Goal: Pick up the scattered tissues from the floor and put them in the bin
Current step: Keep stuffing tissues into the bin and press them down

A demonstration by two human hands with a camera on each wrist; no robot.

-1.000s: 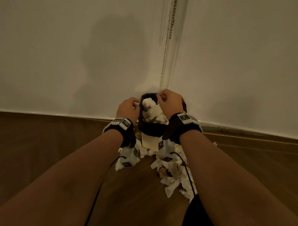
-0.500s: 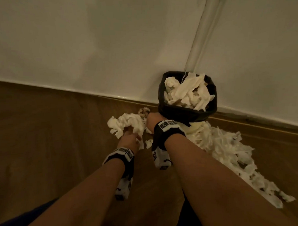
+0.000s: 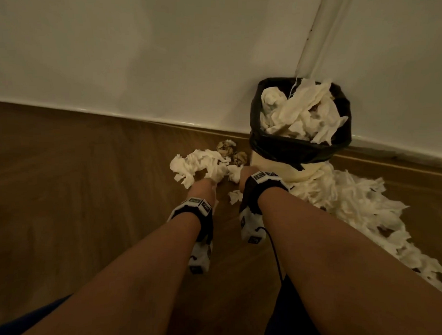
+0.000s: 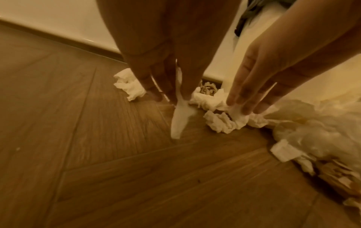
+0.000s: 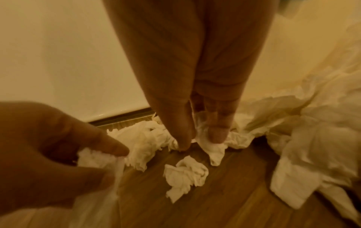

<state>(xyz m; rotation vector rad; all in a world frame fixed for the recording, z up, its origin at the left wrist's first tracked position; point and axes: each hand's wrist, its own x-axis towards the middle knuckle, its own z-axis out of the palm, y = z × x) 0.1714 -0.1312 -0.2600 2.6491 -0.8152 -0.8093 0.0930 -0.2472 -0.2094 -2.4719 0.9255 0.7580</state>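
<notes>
A bin (image 3: 299, 150) with a black liner stands against the wall, heaped with white tissues (image 3: 299, 112). More tissues lie on the wooden floor: a clump (image 3: 200, 164) left of the bin and a long pile (image 3: 358, 209) to its right. My left hand (image 3: 207, 184) reaches down at the clump. In the left wrist view its fingertips pinch a tissue strip (image 4: 179, 120) that hangs to the floor. My right hand (image 3: 242, 175) is low beside the bin's base. In the right wrist view its thumb and finger pinch a tissue (image 5: 213, 148).
The white wall and skirting (image 3: 166, 120) run just behind the bin. Two crumpled brownish wads (image 3: 227, 147) lie by the skirting. A loose tissue (image 5: 185, 174) sits on the floor between my hands. Wooden floor (image 3: 76, 187) stretches out to the left.
My hands have dropped from the top of the bin to the floor at its left and have taken hold of tissues there. The head view has swung left and down.
</notes>
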